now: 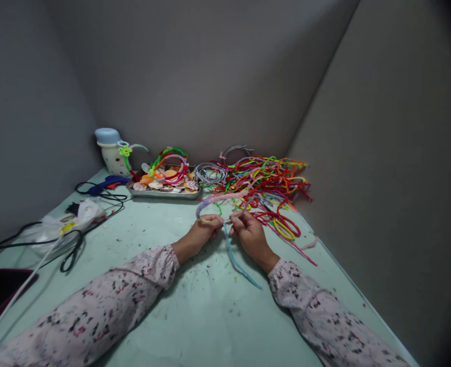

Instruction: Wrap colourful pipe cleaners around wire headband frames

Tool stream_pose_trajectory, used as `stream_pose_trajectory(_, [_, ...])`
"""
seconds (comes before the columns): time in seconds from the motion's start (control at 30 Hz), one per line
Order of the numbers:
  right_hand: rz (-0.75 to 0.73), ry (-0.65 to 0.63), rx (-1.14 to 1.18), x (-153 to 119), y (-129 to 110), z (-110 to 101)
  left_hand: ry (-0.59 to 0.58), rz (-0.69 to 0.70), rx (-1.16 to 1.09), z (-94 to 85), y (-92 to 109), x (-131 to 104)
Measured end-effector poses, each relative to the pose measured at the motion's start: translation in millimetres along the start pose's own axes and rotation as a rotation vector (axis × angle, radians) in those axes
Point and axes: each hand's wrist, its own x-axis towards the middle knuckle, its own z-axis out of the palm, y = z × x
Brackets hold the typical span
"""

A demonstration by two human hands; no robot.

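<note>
A curved band wrapped in pink and purple pipe cleaner [225,196] arches over both hands. My left hand [206,228] pinches its left end, where a pale stretch shows at the fingers. Opposite it, my right hand [250,232] is closed near the band's greyish right part, thumb and forefinger together. From between the hands a light blue pipe cleaner [235,262] hangs down and slants to the right over the table. Its upper end is at the fingertips; I cannot tell how it is fixed there.
Behind lie a heap of coloured pipe cleaners [267,176], a coil of grey wire [210,175] and a metal tray [164,194] of shells with finished-looking hoops. A blue-lidded jar [112,153], black cord [82,239] and plastic bag [51,229] are left. Walls border the green table [210,326].
</note>
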Motion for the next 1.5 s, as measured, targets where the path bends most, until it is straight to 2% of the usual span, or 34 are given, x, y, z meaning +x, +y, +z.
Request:
stream_pose_trajectory(0.23, [-0.006,0.043,0.005,-0.5,-3.3,-0.2,0.049,-0.031,-0.018,2.0,1.6,0.1])
stream_pose_trajectory(0.43, [-0.006,-0.048,0.081,-0.8,0.5,0.9,0.073,-0.003,-0.070,2.1,0.4,0.1])
stream_pose_trajectory(0.67, [-0.054,-0.087,0.025,-0.2,4.8,1.7,0.071,-0.023,-0.078,3.2,3.2,-1.0])
stream_pose_trajectory(0.9, [0.005,-0.097,0.051,0.7,8.6,0.8,0.047,-0.038,-0.056,3.3,2.7,0.3])
stream_pose_trajectory(1.17, [0.005,-0.110,0.110,1.8,5.7,-0.9,0.023,-0.002,-0.016,0.8,1.0,-0.5])
stream_pose_trajectory(1.5, [0.143,-0.079,0.221,2.4,1.8,3.2,0.036,0.019,0.104,0.3,0.4,-1.4])
